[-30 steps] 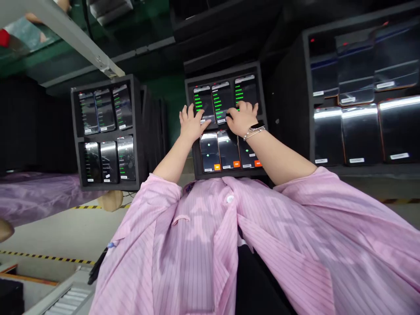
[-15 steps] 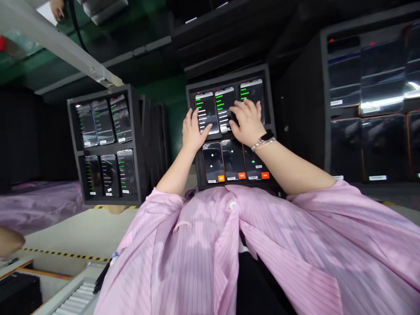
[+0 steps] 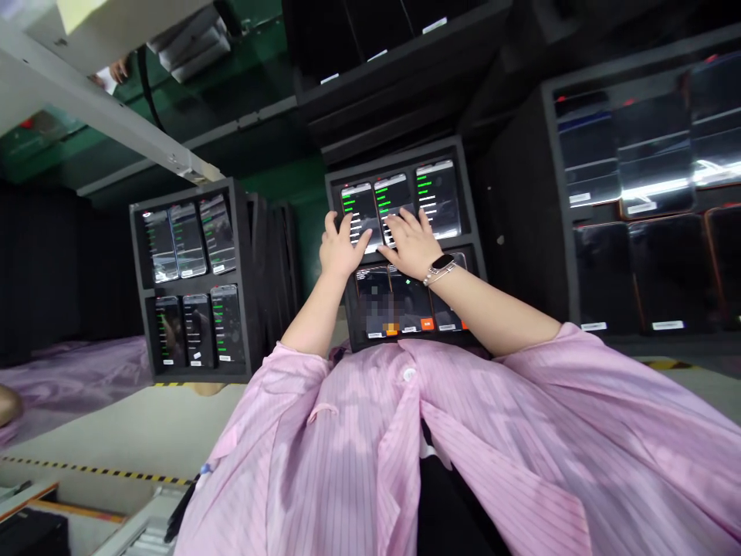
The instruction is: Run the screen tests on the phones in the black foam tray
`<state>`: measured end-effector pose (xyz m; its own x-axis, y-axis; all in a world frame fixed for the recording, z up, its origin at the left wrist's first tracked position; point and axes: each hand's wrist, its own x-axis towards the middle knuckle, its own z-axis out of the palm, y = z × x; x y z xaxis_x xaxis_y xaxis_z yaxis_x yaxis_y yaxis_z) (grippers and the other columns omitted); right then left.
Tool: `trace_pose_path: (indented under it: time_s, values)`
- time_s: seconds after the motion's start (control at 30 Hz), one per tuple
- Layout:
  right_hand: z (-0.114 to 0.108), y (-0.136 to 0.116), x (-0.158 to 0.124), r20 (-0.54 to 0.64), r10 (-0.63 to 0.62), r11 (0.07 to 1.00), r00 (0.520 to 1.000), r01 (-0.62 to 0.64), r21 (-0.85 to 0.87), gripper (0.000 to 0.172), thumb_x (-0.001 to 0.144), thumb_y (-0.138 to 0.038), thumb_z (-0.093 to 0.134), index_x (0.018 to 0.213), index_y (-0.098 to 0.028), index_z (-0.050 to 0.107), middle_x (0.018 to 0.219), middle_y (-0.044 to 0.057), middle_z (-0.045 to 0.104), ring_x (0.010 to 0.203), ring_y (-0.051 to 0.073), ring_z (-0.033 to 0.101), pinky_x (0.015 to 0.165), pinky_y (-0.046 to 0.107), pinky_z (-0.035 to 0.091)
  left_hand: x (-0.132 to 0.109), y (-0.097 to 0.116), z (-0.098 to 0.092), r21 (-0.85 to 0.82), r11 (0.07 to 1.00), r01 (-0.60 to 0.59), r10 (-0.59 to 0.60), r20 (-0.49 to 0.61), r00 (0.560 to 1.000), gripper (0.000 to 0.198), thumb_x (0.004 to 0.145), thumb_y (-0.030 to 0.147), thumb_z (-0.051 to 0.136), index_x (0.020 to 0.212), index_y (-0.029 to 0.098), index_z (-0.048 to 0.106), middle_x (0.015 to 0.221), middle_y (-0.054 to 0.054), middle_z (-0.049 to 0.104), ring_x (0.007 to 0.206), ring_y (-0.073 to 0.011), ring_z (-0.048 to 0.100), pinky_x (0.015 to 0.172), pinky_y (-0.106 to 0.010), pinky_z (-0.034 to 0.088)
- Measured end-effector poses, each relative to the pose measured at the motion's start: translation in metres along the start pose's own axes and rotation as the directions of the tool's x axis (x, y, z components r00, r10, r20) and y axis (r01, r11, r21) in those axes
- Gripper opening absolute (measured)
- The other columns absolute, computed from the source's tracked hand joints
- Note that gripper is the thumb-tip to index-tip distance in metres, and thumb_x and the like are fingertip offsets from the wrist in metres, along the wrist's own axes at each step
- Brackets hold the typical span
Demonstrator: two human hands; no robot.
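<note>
A black tray (image 3: pixel 468 193) in front of me holds two rows of phones. My left hand (image 3: pixel 341 249) rests fingers spread at the tray's left side, over the edge of the upper left phone (image 3: pixel 357 202). Over the upper middle phone (image 3: pixel 390 193) lies my right hand (image 3: pixel 415 243), its fingers also apart. Green and white text lines show on the upper right phone (image 3: pixel 438 197), which is uncovered. Below, the dark screens of the lower row, such as the lower middle phone (image 3: pixel 410 301), bear orange boxes. My right wrist partly hides the lower right phone (image 3: pixel 448 309).
On the left, another black tray (image 3: pixel 240 309) of phones with text stands on a stack. A larger tray (image 3: pixel 547 139) with dark, shiny phones is at the right. A pale metal beam (image 3: pixel 116 100) crosses the upper left. A co-worker's sleeve (image 3: pixel 86 378) shows at the left edge.
My right hand has moved left, from between the upper middle and right phones onto the middle one. My left hand stays at the left phone. The view has shifted slightly.
</note>
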<state>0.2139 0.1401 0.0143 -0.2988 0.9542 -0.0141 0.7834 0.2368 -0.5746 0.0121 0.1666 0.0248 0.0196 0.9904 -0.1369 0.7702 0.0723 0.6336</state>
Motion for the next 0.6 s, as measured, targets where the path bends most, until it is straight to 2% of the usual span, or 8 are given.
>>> trace_pose_path:
  time_s: [0.13,0.23,0.3,0.37,0.47,0.53,0.6]
  values:
    - [-0.013,0.016,-0.006,-0.103,0.05,0.998,0.993,-0.053,-0.023,0.068,0.103,-0.052,0.044,0.157,-0.01,0.049,0.164,0.021,0.049,0.16,0.04,0.033,0.132,0.07,0.014,0.0,-0.002,0.001,-0.045,0.999,-0.008,0.007,-0.028,1.0,0.073,0.092,0.067,0.072,0.151,0.025,0.058,0.171,-0.017,0.032,0.145,-0.0479,0.049,0.118,-0.057,0.044]
    - [-0.024,0.036,-0.012,-0.176,0.135,0.988,0.975,-0.145,-0.046,0.072,0.102,-0.055,0.045,0.156,-0.007,0.047,0.163,0.024,0.049,0.16,0.043,0.031,0.132,0.072,0.012,-0.005,-0.002,0.001,-0.053,0.999,-0.006,0.004,-0.036,0.999,0.075,0.092,0.063,0.072,0.156,0.027,0.053,0.175,-0.016,0.028,0.145,-0.047,0.05,0.12,-0.058,0.042]
    - [-0.03,0.048,-0.012,-0.171,0.182,0.981,0.968,-0.191,-0.033,0.072,0.102,-0.053,0.044,0.155,-0.004,0.046,0.158,0.026,0.053,0.16,0.045,0.031,0.13,0.075,0.013,-0.006,-0.001,-0.001,-0.026,1.0,-0.016,0.015,-0.034,0.999,0.076,0.093,0.06,0.072,0.158,0.025,0.051,0.176,-0.018,0.027,0.149,-0.048,0.045,0.123,-0.061,0.037]
    - [-0.038,0.059,-0.006,-0.199,0.19,0.98,0.961,-0.199,-0.026,0.067,0.104,-0.05,0.04,0.155,-0.007,0.047,0.156,0.025,0.056,0.159,0.044,0.032,0.129,0.076,0.016,0.0,0.002,-0.005,0.011,0.999,-0.045,0.045,-0.055,0.997,0.076,0.094,0.059,0.073,0.157,0.023,0.053,0.175,-0.019,0.03,0.155,-0.0487,0.035,0.129,-0.064,0.026]
    - [-0.057,0.074,0.021,-0.293,0.155,0.983,0.943,-0.175,-0.046,0.059,0.107,-0.047,0.032,0.151,-0.013,0.053,0.154,0.021,0.058,0.154,0.039,0.041,0.128,0.068,0.028,0.031,0.01,-0.014,0.005,0.987,-0.163,0.163,-0.089,0.983,0.065,0.095,0.06,0.07,0.148,0.022,0.062,0.169,-0.017,0.042,0.159,-0.0443,0.029,0.134,-0.059,0.016]
    - [-0.07,0.082,0.05,-0.295,0.153,0.982,0.943,-0.179,-0.064,0.057,0.109,-0.046,0.028,0.141,-0.014,0.063,0.142,0.021,0.066,0.142,0.038,0.054,0.121,0.061,0.041,0.065,0.018,-0.017,-0.019,0.963,-0.27,0.269,-0.042,0.962,0.056,0.1,0.059,0.064,0.141,0.021,0.067,0.16,-0.017,0.053,0.154,-0.0417,0.037,0.133,-0.054,0.02]
    - [-0.079,0.089,0.083,-0.245,0.177,0.973,0.953,-0.207,-0.1,0.057,0.11,-0.047,0.027,0.126,-0.014,0.071,0.124,0.021,0.072,0.125,0.038,0.063,0.11,0.058,0.05,0.101,0.027,-0.016,-0.004,0.946,-0.325,0.324,0.046,0.945,0.049,0.103,0.054,0.059,0.134,0.018,0.071,0.148,-0.018,0.062,0.145,-0.0428,0.048,0.129,-0.056,0.028]
